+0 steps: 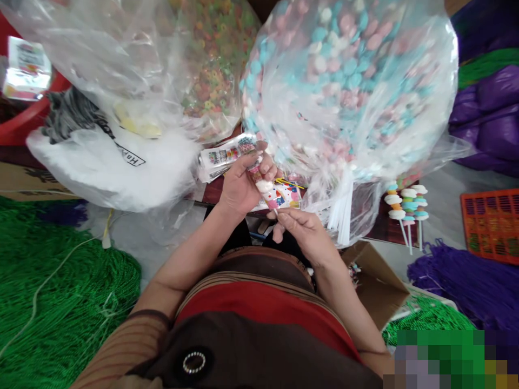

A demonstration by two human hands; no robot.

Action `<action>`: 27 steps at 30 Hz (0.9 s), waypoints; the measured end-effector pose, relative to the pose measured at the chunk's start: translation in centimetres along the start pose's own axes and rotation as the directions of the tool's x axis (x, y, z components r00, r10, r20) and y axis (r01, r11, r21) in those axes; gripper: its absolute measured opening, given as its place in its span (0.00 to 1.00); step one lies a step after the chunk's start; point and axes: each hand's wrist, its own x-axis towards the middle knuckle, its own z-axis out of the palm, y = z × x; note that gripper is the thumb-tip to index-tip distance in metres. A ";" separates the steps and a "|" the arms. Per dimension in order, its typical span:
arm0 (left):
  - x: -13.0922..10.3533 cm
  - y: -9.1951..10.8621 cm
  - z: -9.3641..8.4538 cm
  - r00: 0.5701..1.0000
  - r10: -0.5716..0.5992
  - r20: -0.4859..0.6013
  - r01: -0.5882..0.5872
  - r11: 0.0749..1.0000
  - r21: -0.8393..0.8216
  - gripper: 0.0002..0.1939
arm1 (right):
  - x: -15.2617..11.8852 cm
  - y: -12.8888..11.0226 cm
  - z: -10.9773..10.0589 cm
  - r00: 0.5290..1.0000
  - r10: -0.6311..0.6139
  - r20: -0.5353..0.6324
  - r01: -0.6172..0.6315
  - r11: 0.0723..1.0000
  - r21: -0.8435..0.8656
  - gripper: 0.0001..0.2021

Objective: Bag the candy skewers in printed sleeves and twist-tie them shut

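Note:
My left hand (242,186) is curled around the upper part of a candy skewer, whose white piece (264,186) shows below the fingers. Lower down, my right hand (302,227) pinches the skewer's thin white stick (276,212) between thumb and fingertips. Some of the candies are hidden by the left fingers. Just behind the skewer lies a colourful printed packet (290,194) on the dark red table. A pile of silvery printed wrappers (221,158) sits beside my left hand. To the right of my right hand, a bundle of white sticks (344,210) rests on clear plastic.
Big clear bags of pink, blue and white candies (352,70) and of ring-shaped candies (214,75) stand at the back. Several threaded candy skewers (409,205) lie at the right table edge. Below are a cardboard box (383,286), an orange basket (490,224) and green cords (60,286).

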 end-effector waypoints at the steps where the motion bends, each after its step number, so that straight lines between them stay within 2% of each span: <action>1: -0.2 -0.1 0.0 0.999 -0.041 0.036 0.041 0.999 -0.007 0.16 | 0.0 0.2 0.3 1.000 0.003 -0.002 -0.003 1.000 0.031 0.18; 5: -1.7 -1.1 -0.1 0.951 -0.241 0.197 0.238 0.971 0.037 0.27 | 0.4 1.2 1.1 0.988 -0.037 -0.151 0.057 0.990 0.128 0.16; 7: -2.6 -1.8 -0.2 0.933 -0.291 0.213 0.280 0.956 0.081 0.29 | 0.7 1.6 1.1 0.979 -0.053 -0.197 0.078 0.990 0.119 0.17; 8: -2.9 -2.0 -0.2 0.937 -0.288 0.199 0.269 0.956 0.114 0.28 | 0.7 1.8 1.0 0.975 -0.061 -0.212 0.086 0.990 0.113 0.17; 12: -3.5 -2.2 -0.7 0.981 -0.128 0.143 0.068 0.927 0.369 0.24 | 0.7 2.2 0.8 0.962 -0.094 -0.258 0.120 0.989 0.087 0.15; 15: -3.4 -1.9 -1.2 0.984 -0.039 0.176 -0.076 0.795 0.602 0.21 | 0.5 2.4 0.7 0.952 -0.122 -0.280 0.143 0.988 0.053 0.14; 18: -3.3 -1.8 -1.3 0.963 0.056 0.263 -0.238 0.632 0.738 0.22 | 0.5 2.5 0.8 0.944 -0.159 -0.290 0.173 0.985 0.025 0.14; 22: -3.3 -1.6 -1.2 0.907 0.113 0.406 -0.410 0.460 0.788 0.19 | 0.6 2.6 0.9 0.931 -0.180 -0.318 0.197 0.980 0.020 0.14; 24: -3.4 -1.5 -1.3 0.912 0.094 0.399 -0.394 0.469 0.790 0.19 | 0.6 2.7 0.9 0.928 -0.178 -0.328 0.191 0.982 0.006 0.15; 25: -3.4 -1.4 -1.4 0.932 0.079 0.354 -0.342 0.515 0.786 0.19 | 0.5 2.6 0.9 0.925 -0.180 -0.334 0.189 0.982 -0.005 0.15; 27: -3.3 -1.5 -1.5 0.978 0.044 0.204 -0.179 0.683 0.708 0.18 | 0.5 2.6 1.0 0.920 -0.190 -0.344 0.190 0.981 -0.034 0.16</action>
